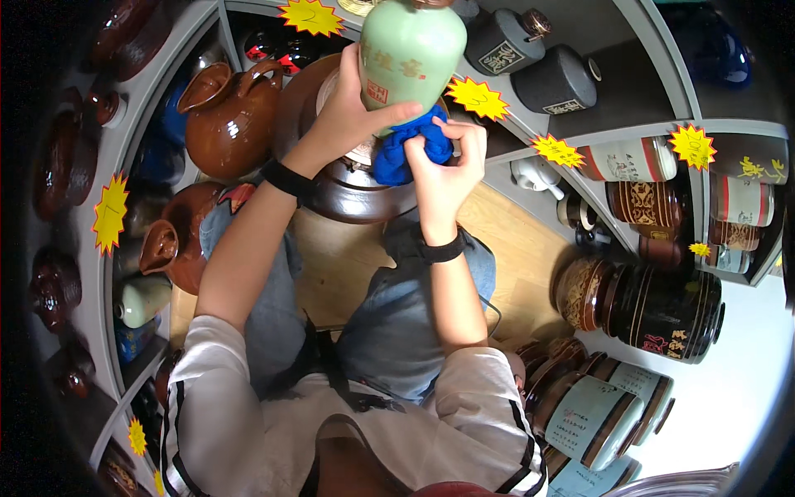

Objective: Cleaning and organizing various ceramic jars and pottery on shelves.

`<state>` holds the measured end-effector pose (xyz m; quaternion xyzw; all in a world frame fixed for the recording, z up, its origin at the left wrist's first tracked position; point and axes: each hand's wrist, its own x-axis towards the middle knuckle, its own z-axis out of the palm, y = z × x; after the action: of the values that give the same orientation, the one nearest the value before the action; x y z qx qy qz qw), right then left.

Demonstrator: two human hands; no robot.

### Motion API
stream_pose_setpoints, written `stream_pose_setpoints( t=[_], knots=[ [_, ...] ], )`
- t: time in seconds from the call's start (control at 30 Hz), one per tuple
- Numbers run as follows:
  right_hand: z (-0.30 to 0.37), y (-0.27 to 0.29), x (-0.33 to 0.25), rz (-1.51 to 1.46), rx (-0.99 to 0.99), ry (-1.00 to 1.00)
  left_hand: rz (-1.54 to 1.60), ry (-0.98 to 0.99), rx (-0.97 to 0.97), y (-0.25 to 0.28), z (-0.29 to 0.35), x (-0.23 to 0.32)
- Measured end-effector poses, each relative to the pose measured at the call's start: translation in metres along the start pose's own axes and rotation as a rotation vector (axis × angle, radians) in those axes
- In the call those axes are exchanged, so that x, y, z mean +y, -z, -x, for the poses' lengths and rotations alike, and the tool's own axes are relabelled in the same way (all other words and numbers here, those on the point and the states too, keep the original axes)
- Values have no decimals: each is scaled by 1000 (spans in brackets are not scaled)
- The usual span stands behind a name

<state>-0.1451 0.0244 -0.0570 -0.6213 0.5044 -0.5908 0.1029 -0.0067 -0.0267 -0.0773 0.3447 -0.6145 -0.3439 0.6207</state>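
Observation:
A pale green ceramic jar (411, 41) with a brown top and reddish markings is held up in front of me, at the upper middle. My left hand (352, 114) wraps round its lower left side, thumb stretched across the base. A bunched blue cloth (396, 159) is pinched in my right hand (451, 161) and pressed against the jar's bottom. Part of the cloth is hidden by the fingers. Under both hands stands a large dark brown glazed jar (360, 203), partly covered by my arms.
Brown pitchers (232, 124) stand close by on the left. Shelves hold dark grey bottles (555, 83) at the upper right and several jars on both sides. Big black jars (667, 315) and pale blue labelled jars (592, 418) crowd my right. Yellow star tags (480, 98) stick to shelf edges.

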Motion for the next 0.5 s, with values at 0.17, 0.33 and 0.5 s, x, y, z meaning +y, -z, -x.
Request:
stream_pose_setpoints(
  t=[0.17, 0.33, 0.5],
  knots=[
    [1, -4, 2, 11, -39, 25, 75, 41, 116, -2, -1, -8],
    [0, 1, 3, 172, -159, -5, 169, 81, 140, -1, -1, -3],
    [-15, 6, 14, -30, -19, -24, 267, 85, 153, 4, -1, 2]
  ],
)
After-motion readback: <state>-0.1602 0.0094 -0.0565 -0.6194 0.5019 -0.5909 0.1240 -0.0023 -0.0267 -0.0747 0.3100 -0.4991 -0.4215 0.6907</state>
